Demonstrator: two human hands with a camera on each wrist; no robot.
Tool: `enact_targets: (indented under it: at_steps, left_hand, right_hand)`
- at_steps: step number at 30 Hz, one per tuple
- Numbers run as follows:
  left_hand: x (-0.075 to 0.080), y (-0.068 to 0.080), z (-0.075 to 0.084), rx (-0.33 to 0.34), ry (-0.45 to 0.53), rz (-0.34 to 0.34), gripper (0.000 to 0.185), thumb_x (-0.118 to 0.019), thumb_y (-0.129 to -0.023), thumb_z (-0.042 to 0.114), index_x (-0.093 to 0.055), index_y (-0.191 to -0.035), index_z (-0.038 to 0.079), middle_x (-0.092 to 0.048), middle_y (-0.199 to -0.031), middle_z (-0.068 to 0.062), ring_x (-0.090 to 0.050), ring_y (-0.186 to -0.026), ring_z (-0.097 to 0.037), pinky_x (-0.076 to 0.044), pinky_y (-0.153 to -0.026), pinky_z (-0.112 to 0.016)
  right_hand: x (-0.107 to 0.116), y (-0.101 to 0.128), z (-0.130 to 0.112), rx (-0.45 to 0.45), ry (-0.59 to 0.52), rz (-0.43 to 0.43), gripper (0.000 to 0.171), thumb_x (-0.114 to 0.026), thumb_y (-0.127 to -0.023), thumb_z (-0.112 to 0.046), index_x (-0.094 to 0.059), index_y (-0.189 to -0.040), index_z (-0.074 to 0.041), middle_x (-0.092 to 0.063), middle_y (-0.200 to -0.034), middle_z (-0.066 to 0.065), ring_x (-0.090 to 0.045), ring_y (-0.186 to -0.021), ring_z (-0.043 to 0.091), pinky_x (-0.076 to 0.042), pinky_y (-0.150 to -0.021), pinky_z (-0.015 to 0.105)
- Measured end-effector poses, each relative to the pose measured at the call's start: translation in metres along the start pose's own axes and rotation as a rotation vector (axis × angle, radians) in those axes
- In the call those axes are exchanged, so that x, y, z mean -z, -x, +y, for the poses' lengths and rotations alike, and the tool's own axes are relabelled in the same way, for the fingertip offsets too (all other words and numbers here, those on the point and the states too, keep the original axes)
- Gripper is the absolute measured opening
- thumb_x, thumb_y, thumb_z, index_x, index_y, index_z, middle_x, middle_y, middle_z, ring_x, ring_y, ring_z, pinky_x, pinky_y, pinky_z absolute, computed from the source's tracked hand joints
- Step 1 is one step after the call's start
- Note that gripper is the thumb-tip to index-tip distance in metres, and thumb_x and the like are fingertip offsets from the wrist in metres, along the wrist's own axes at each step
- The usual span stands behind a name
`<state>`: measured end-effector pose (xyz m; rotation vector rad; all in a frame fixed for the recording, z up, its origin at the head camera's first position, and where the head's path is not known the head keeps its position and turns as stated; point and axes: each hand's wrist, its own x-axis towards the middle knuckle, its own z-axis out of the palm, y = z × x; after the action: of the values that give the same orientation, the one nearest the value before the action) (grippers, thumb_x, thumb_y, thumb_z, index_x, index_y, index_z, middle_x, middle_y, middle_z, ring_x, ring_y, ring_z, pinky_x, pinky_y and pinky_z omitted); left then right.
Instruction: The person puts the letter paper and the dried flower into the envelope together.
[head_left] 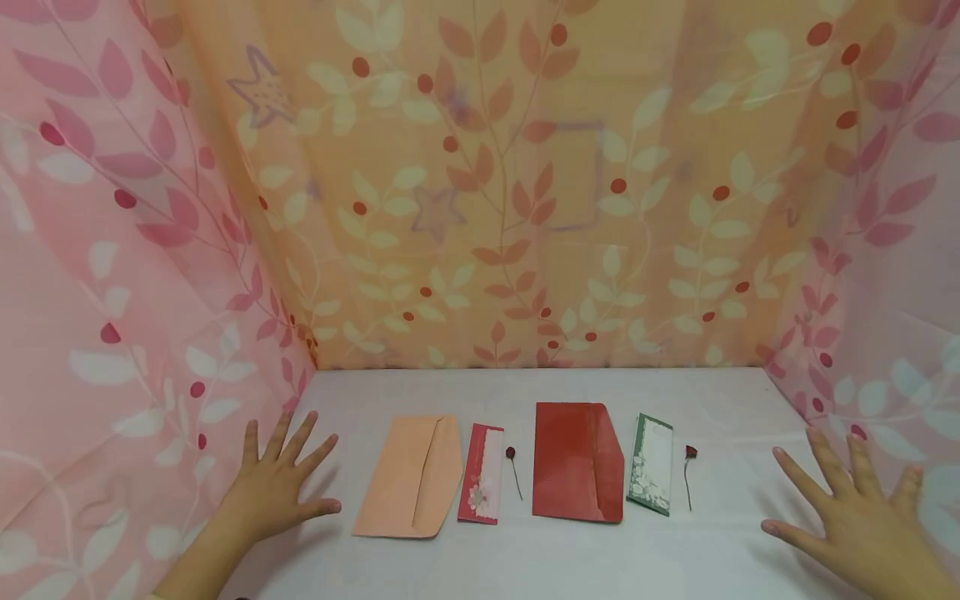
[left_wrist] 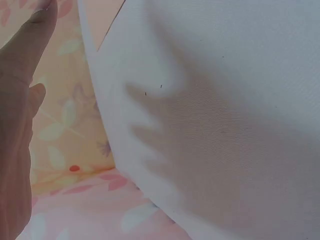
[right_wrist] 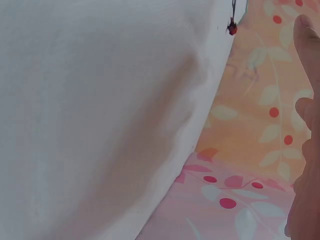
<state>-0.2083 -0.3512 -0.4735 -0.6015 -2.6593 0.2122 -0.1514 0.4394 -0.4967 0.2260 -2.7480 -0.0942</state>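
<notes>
My left hand point(head_left: 277, 483) is spread above the table's left side, holding nothing; the peach envelope point(head_left: 401, 475) is the nearest item to it. Fingers also spread, my right hand point(head_left: 855, 508) hovers at the right side, nearest to a dried red rose point(head_left: 691, 452) on a thin stem. Between the hands, a pink card point(head_left: 480, 475) with a white flower lies beside the peach envelope. Then come a smaller dark dried rose point(head_left: 511, 453), a glossy red envelope point(head_left: 566, 462) and a green-edged card point(head_left: 651, 464) with white flowers. In the left wrist view, a peach envelope corner point(left_wrist: 102, 20) shows.
A white cloth covers the table point(head_left: 525, 567). Behind it hangs an orange leaf-patterned curtain point(head_left: 487, 192). Pink patterned curtains flank it at left point(head_left: 150, 292) and right point(head_left: 892, 275). Both wrist views show hand shadows on the white cloth.
</notes>
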Motion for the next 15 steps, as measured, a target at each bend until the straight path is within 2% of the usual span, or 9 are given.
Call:
enact_targets:
  at_steps: [7, 11, 15]
  left_hand:
    - [0.007, -0.003, 0.001, -0.004, -0.007, -0.007, 0.096, -0.054, -0.079, 0.088, -0.052, -0.150, 0.024, -0.021, -0.170, -0.014, 0.008, -0.158, -0.040, 0.005, -0.115, -0.077]
    - [0.011, -0.002, 0.003, 0.001, -0.015, -0.005, 0.096, -0.055, -0.078, 0.088, -0.054, -0.149, 0.024, -0.025, -0.168, -0.016, 0.006, -0.158, -0.040, 0.003, -0.115, -0.078]
    - [0.008, 0.000, 0.002, 0.012, -0.009, -0.017, 0.097, -0.054, -0.077, 0.089, -0.053, -0.150, 0.025, -0.029, -0.165, -0.018, 0.005, -0.158, -0.040, 0.004, -0.115, -0.078]
  right_hand:
    - [-0.001, -0.005, -0.011, -0.010, 0.016, -0.003, 0.115, -0.069, -0.072, -0.082, -0.012, -0.163, -0.042, 0.018, -0.171, 0.006, 0.030, -0.150, 0.043, 0.036, -0.097, 0.070]
    - [-0.002, -0.007, -0.016, 0.000, -0.009, 0.002, 0.113, -0.071, -0.073, -0.079, -0.015, -0.163, -0.040, 0.018, -0.171, 0.005, 0.032, -0.150, 0.039, 0.037, -0.097, 0.069]
    - [-0.003, -0.011, -0.018, 0.010, -0.022, 0.014, 0.112, -0.071, -0.073, -0.078, -0.015, -0.163, -0.041, 0.018, -0.171, 0.002, 0.031, -0.151, 0.036, 0.036, -0.097, 0.069]
